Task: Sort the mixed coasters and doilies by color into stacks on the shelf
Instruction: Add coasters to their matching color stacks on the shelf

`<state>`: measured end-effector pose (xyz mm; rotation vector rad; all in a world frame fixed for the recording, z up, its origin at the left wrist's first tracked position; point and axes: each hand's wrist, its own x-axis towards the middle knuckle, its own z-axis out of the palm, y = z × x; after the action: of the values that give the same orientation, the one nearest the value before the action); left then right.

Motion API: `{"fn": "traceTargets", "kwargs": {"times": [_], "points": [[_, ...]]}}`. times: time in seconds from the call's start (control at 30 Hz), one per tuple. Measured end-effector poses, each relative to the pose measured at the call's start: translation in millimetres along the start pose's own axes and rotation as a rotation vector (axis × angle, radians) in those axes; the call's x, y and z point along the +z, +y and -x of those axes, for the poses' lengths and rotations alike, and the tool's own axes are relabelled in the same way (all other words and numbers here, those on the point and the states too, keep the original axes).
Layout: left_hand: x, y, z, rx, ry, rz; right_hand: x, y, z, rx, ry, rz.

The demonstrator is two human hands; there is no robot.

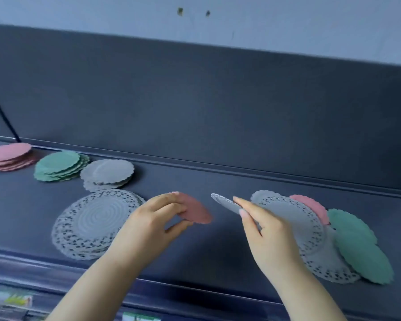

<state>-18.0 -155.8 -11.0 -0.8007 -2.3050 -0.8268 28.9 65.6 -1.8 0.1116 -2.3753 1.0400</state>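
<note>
two mid-air grips: left fingers (169, 206) on pink coaster (197, 210), right fingers (247, 205) on grey coaster (225, 202)

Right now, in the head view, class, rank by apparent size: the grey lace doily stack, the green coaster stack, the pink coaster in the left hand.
1. grey lace doily stack, clearly largest.
2-3. green coaster stack and pink coaster: unsure; the coaster is tilted, partly covered by the left hand, and nearer the camera.
</note>
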Motion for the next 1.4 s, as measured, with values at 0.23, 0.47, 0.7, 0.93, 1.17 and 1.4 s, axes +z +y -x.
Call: {"fn": "traceTargets", "kwargs": {"times": [0.23, 0.47, 0.7, 0.93, 1.17, 1.4], "points": [[-85.6, -64.2, 31.4, 0.02, 0.076, -0.052, 85.9, -69.3, 9.7, -0.033, -0.034, -0.019], [-123.7, -118.6, 71.7, -0.082, 0.031, -0.16, 142.5, -110.3, 24.3, -0.036, -0.032, -0.011], [-125.9, -131.4, 75.9, -0.134, 0.009, -0.172, 154.9, -119.0, 7.7, -0.059, -0.058, -0.023], [-122.2, -129.0, 56.5, -0.132, -0.012, -0.235, 155.3, -106.9, -16.7, -0.057, -0.095, -0.069], [-113.8, -133.1, 42.9, -0.15, 0.049, -0.27, 157.2, -88.5, -44.2, -0.029, -0.141, -0.103], [-130.7, -162.5, 42.9, -0.173, 0.12, -0.28, 191.1, -122.8, -87.9, -0.072, -0.205, -0.04]]}}
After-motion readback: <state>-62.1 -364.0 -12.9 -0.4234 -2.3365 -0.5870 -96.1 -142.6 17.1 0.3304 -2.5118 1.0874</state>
